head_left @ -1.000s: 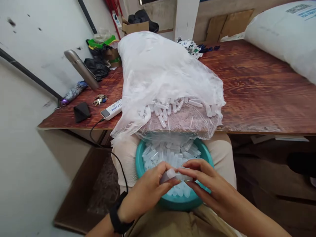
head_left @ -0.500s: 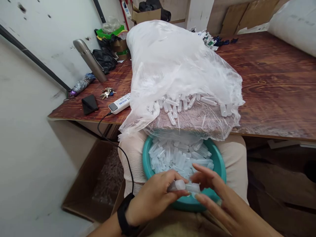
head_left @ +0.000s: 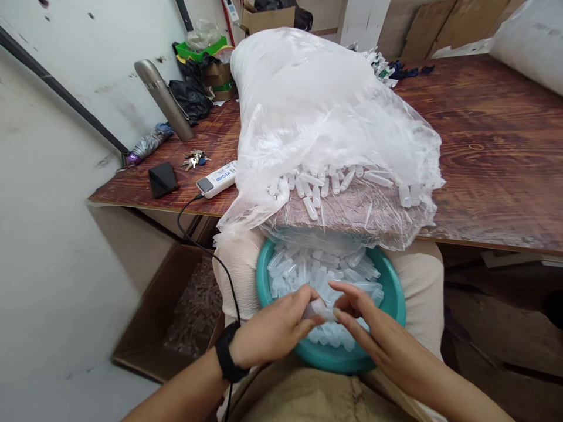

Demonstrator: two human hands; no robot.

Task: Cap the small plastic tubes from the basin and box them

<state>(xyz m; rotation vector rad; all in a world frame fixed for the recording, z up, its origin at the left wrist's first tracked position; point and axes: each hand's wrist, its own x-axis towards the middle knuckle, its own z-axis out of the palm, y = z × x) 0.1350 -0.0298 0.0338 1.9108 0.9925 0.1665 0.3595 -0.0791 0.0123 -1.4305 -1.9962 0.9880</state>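
Note:
My left hand (head_left: pixel 281 322) is closed around a translucent plastic tube (head_left: pixel 320 307), perhaps more than one, above the near part of a teal basin (head_left: pixel 398 299). At the tube's right end, my right hand (head_left: pixel 367 322) has its thumb and curled fingers against it, while the index finger stretches out above. Many similar tubes (head_left: pixel 323 275) fill the basin, which rests on my lap between the knees. A large clear plastic bag (head_left: pixel 303 99) lies on the table just beyond, its mouth facing me, with more tubes (head_left: pixel 310 208) spilling near its opening.
The wooden table (head_left: pixel 497 158) carries a power bank (head_left: pixel 217 179) with a black cable, keys (head_left: pixel 194 158), a dark wallet-like object (head_left: pixel 162 179) and a metal flask (head_left: pixel 163 98). A cardboard box (head_left: pixel 145 328) holding small pieces stands on the floor at left.
My right hand has moved left and its fingers have come in to the tube. Both hands are slightly higher over the basin. The view has shifted a little.

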